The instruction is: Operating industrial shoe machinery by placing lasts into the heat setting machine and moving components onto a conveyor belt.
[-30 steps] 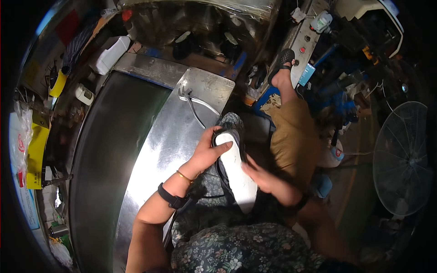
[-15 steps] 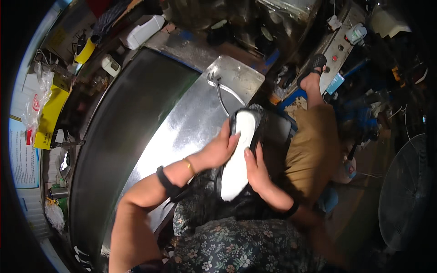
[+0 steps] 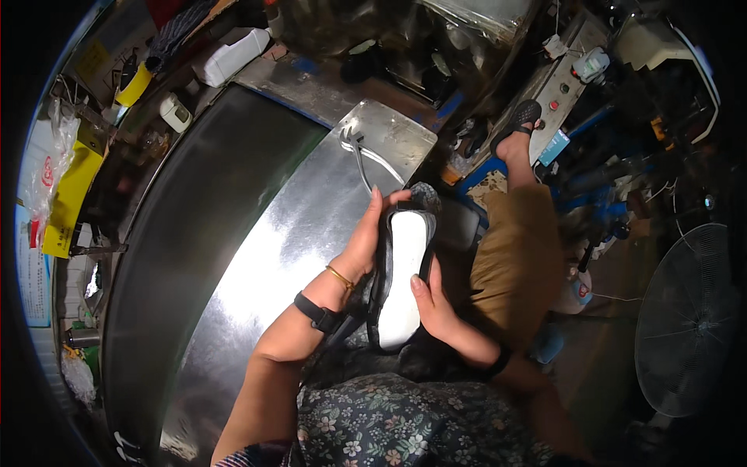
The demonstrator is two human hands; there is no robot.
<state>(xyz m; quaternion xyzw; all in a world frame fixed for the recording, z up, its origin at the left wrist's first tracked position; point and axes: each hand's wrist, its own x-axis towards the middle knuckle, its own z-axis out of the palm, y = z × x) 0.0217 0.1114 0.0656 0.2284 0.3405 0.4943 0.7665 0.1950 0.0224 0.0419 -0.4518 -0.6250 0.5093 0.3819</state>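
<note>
Above my lap I hold a shoe with its white, sole-shaped bottom turned up and black upper material around the edge. My left hand closes round the far left side of the black upper, its fingertips at the far end. From the right, my right hand grips the other side, with the thumb on the white bottom. The fingers under the shoe are hidden. On the metal sheet beyond lies a grey pincer-like hand tool, apart from my left hand.
A shiny metal sheet borders a dark curved conveyor belt on my left. A white plastic jug stands at the far left. On the right are a round wire-guarded fan and a control panel with buttons. Another person's foot is near the panel.
My left hand has slid from the white bottom to the far left side of the shoe, its thumb lifting off the white surface. The right hand keeps its hold. The whole view has shifted slightly.
</note>
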